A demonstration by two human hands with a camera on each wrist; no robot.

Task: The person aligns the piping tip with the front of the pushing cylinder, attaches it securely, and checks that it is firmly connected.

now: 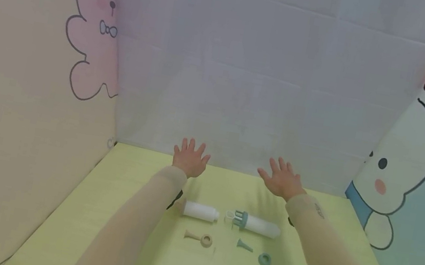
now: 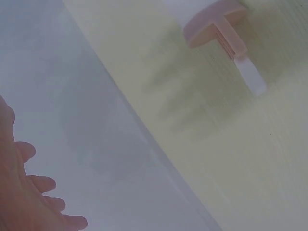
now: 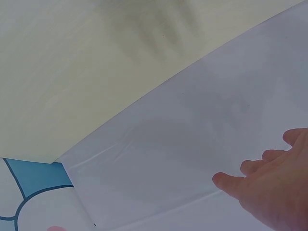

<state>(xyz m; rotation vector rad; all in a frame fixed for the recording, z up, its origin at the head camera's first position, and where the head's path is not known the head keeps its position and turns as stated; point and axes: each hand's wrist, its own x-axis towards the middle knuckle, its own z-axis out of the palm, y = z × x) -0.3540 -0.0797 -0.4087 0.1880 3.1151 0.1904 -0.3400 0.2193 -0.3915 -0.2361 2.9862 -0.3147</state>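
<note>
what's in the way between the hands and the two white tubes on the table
Nothing visible. The left hand and right hand are spread open with bare yellow table between them and the tubes. The left tube and right tube lie nearer the person; the small pieces lie nearer still.

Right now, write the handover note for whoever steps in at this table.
Left hand: open, fingers spread, raised above the far end of the yellow-green table, holding nothing.
Right hand: open and spread too, holding nothing.
Things: all lie on the table nearer the person than the hands. White tube lies under the left forearm; white tube with teal fitting lies to its right. In front of them: tan horn piece with tan ring, then teal cone and teal ring.
Done: nothing joined that I can see, apart from the teal fitting on its tube.
Left: all the small pieces lie loose.
</note>
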